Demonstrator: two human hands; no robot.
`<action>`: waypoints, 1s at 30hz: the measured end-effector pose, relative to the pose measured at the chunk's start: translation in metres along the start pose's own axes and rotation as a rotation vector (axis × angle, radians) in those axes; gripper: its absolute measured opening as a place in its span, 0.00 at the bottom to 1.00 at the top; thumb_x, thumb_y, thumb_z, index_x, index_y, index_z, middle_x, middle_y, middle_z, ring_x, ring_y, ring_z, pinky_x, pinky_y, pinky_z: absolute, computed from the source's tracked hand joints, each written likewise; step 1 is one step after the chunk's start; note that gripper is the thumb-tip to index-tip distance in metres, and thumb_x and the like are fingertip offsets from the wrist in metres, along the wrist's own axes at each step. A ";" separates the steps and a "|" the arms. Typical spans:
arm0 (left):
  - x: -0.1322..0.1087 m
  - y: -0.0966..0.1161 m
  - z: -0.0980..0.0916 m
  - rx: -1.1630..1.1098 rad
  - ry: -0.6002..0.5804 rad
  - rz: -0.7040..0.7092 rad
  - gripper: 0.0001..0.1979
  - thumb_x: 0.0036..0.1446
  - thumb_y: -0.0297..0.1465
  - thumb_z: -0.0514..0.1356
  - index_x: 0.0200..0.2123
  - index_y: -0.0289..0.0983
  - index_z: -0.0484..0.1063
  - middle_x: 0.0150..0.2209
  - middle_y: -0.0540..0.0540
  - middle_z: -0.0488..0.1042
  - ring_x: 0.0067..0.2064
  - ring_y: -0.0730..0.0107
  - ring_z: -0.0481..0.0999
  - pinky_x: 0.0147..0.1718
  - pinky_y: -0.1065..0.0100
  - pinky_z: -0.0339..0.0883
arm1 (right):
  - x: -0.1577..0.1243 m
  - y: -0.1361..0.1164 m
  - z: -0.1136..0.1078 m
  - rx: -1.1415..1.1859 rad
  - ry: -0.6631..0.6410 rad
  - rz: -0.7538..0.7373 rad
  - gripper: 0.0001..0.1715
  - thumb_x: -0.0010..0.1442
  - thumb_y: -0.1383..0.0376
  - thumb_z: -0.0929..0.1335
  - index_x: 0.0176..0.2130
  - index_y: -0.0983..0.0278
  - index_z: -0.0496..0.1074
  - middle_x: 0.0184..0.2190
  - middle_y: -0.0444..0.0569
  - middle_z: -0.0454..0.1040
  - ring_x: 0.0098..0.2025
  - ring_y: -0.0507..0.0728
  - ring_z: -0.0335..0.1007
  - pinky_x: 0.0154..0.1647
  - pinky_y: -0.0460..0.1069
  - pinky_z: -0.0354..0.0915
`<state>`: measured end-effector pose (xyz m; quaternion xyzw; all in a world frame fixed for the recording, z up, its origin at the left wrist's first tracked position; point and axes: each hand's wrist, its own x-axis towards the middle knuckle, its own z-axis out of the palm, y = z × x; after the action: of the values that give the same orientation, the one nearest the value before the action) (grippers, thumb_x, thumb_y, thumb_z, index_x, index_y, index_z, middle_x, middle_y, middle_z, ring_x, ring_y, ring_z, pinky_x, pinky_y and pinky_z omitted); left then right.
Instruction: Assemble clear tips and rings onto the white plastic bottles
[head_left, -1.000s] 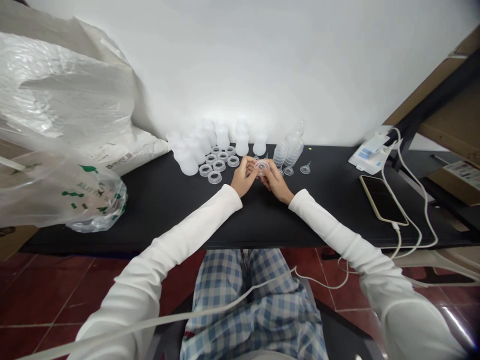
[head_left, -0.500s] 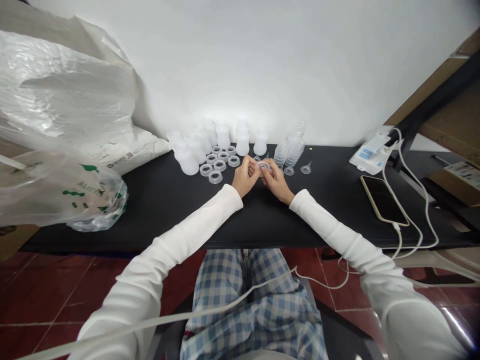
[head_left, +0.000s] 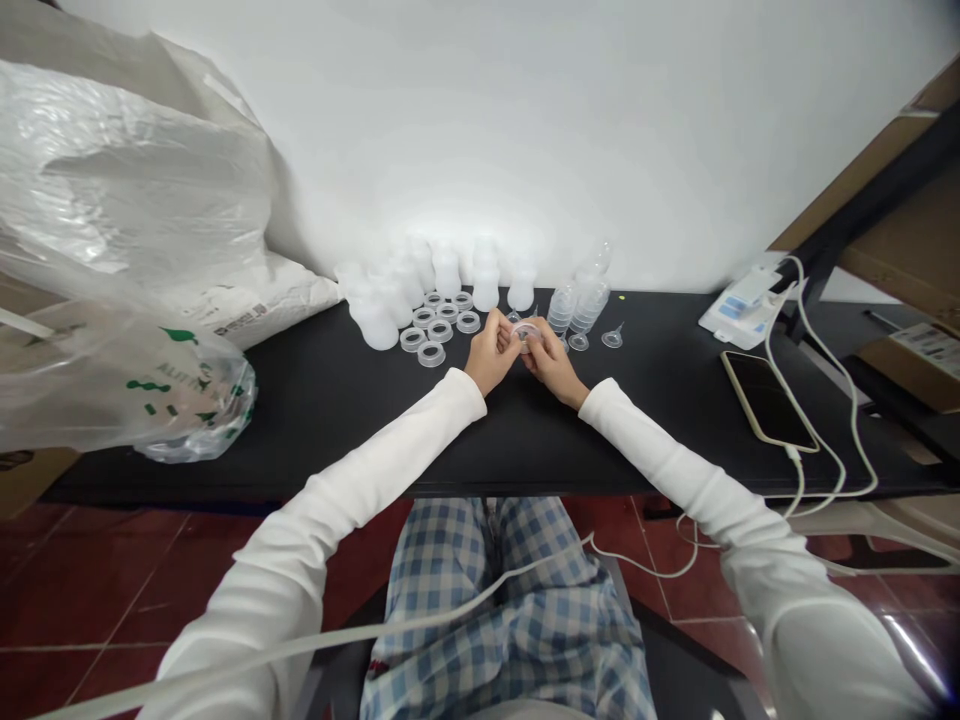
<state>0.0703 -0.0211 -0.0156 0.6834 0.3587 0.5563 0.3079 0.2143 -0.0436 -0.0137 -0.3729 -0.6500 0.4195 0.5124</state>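
Note:
Between both hands, above the black table (head_left: 360, 420), is a clear plastic bottle ring (head_left: 527, 329). My left hand (head_left: 490, 354) pinches its left side, and my right hand (head_left: 556, 366) grips the right side with the thumb on it. Fingers cover part of the ring, so I cannot tell whether a teat sits inside. Several more rings (head_left: 430, 354) lie left of my left hand. White baby bottles (head_left: 485, 275) stand behind them along the wall. Clear caps (head_left: 587, 305) are stacked beyond my right hand, and a clear silicone teat (head_left: 613, 339) rests to their right.
Large plastic bags (head_left: 135, 190) bulge over the table's left end. At the right lie a phone (head_left: 769, 400) on a charging cable and a white power strip (head_left: 739, 308). A shelf with cardboard boxes (head_left: 911, 365) stands farther right. Another cable (head_left: 450, 610) crosses my lap.
The ring has tilted slightly in my fingers, and my right thumb and fingers have shifted a little on it. Everything on the table stays where it was.

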 end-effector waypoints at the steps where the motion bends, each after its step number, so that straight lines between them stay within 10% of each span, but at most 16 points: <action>1: 0.000 0.000 -0.001 0.001 -0.004 0.000 0.14 0.60 0.37 0.64 0.33 0.40 0.61 0.24 0.56 0.66 0.24 0.79 0.65 0.25 0.72 0.59 | 0.000 -0.002 0.000 0.024 -0.023 0.022 0.29 0.64 0.38 0.65 0.47 0.58 0.64 0.19 0.35 0.59 0.18 0.49 0.51 0.17 0.46 0.50; 30: -0.002 0.006 -0.001 0.034 -0.062 0.001 0.16 0.63 0.42 0.62 0.33 0.41 0.59 0.20 0.57 0.63 0.21 0.77 0.63 0.24 0.71 0.56 | 0.004 0.003 0.000 -0.073 0.036 -0.089 0.26 0.65 0.40 0.65 0.42 0.59 0.67 0.23 0.39 0.66 0.21 0.50 0.62 0.24 0.48 0.62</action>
<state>0.0700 -0.0263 -0.0115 0.7056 0.3579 0.5289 0.3071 0.2134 -0.0394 -0.0149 -0.3693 -0.6716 0.3654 0.5283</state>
